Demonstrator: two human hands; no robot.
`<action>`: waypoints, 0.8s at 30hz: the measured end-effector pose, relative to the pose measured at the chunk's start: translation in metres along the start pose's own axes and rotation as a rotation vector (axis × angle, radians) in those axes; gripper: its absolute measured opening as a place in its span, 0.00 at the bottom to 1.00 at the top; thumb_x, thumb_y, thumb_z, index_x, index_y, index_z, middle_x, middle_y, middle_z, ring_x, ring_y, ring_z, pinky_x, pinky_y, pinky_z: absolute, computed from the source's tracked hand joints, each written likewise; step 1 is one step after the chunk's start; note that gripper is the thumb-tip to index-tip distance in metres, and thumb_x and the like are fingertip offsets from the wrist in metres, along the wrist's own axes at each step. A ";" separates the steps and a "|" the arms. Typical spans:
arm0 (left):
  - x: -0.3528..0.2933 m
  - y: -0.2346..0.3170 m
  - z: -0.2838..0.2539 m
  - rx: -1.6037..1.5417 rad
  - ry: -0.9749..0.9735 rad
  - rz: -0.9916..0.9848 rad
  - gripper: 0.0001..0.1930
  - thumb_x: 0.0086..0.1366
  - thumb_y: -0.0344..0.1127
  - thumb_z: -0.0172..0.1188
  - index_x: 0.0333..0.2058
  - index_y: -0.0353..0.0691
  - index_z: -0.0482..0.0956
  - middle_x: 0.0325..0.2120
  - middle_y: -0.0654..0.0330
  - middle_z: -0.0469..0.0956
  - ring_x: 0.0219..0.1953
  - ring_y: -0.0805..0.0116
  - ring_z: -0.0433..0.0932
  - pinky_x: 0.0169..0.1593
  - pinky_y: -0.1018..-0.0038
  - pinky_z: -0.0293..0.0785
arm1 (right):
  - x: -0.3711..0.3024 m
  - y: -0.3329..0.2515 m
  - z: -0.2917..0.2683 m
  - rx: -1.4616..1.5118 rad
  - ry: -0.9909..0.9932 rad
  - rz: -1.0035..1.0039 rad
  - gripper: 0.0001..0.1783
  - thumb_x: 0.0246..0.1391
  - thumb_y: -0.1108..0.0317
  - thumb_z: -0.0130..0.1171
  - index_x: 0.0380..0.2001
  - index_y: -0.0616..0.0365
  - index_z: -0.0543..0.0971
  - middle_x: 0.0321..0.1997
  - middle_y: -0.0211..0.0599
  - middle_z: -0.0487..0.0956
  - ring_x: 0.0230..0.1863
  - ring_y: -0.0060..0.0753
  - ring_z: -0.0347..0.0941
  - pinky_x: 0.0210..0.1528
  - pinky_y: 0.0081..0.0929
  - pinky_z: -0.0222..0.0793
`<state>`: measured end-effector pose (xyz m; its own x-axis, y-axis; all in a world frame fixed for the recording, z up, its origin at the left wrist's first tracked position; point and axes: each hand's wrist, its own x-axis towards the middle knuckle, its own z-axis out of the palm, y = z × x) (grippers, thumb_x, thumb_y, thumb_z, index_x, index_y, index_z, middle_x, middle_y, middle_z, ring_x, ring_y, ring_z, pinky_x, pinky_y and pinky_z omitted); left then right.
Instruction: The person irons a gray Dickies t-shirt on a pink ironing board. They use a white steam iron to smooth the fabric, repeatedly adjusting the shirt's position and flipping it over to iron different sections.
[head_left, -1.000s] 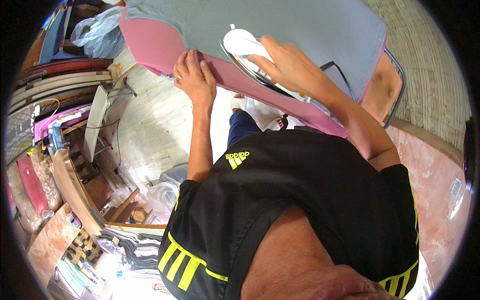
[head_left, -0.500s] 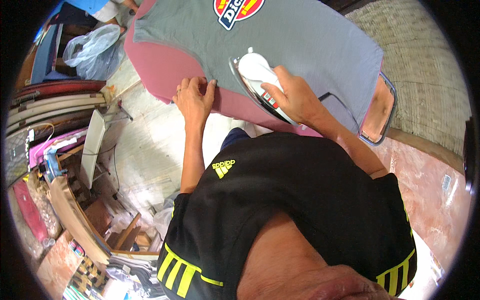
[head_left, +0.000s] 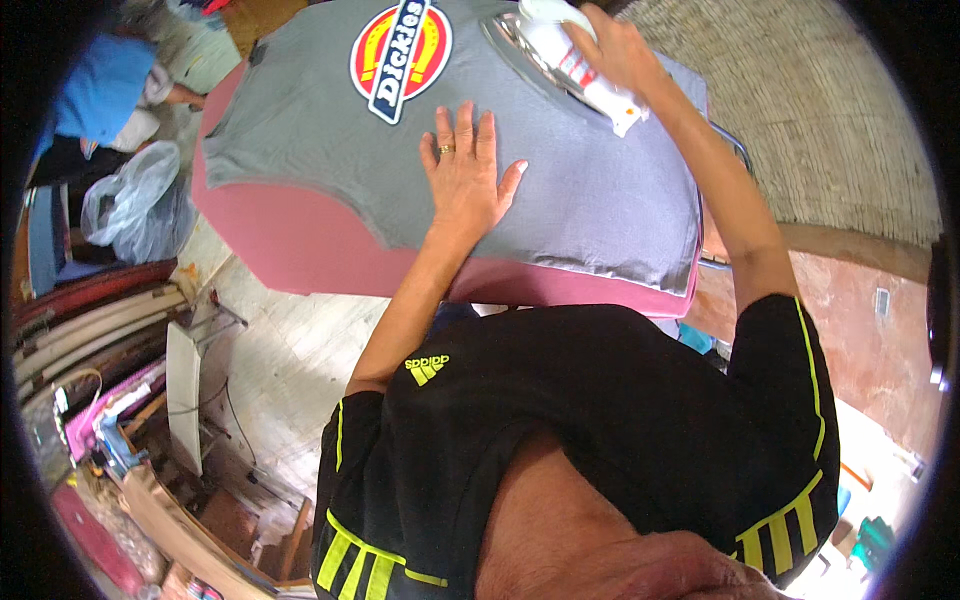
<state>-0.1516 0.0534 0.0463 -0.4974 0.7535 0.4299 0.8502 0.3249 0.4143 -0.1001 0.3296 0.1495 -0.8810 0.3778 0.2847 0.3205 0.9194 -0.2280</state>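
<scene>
A grey T-shirt [head_left: 560, 200] lies spread over a pink-covered ironing board [head_left: 290, 235]. On its front is a red, yellow and dark printed emblem [head_left: 400, 60]. My left hand [head_left: 463, 175] rests flat on the cloth just below the emblem, fingers spread, a ring on one finger. My right hand [head_left: 615, 55] is wrapped round the handle of a white clothes iron [head_left: 560, 50] at the far right part of the shirt. The iron's metal soleplate edge faces the emblem; whether it presses the cloth fully I cannot tell.
Another person in a blue top [head_left: 100, 95] is at the far left. Near them sits a clear plastic bag [head_left: 140, 205]. Stacked boards [head_left: 100, 320] and a white folding panel [head_left: 184, 400] stand along the left. A ribbed mat-like surface [head_left: 810, 120] lies at the right.
The iron has travelled from the shirt's near edge to its far right side in my right hand. My left hand has moved from the near edge onto the shirt and flattened.
</scene>
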 end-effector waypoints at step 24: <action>0.000 0.014 0.008 0.253 -0.166 0.031 0.40 0.65 0.65 0.54 0.68 0.45 0.63 0.72 0.46 0.52 0.72 0.32 0.49 0.65 0.31 0.47 | -0.067 0.191 -0.072 -0.011 0.034 0.543 0.29 0.62 0.44 0.50 0.53 0.57 0.78 0.34 0.63 0.82 0.38 0.63 0.82 0.40 0.55 0.77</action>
<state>-0.1381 0.0628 0.0458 -0.4530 0.8417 0.2938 0.8910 0.4162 0.1812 0.0450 0.4880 0.1541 -0.5762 0.8017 0.1591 0.7299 0.5923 -0.3410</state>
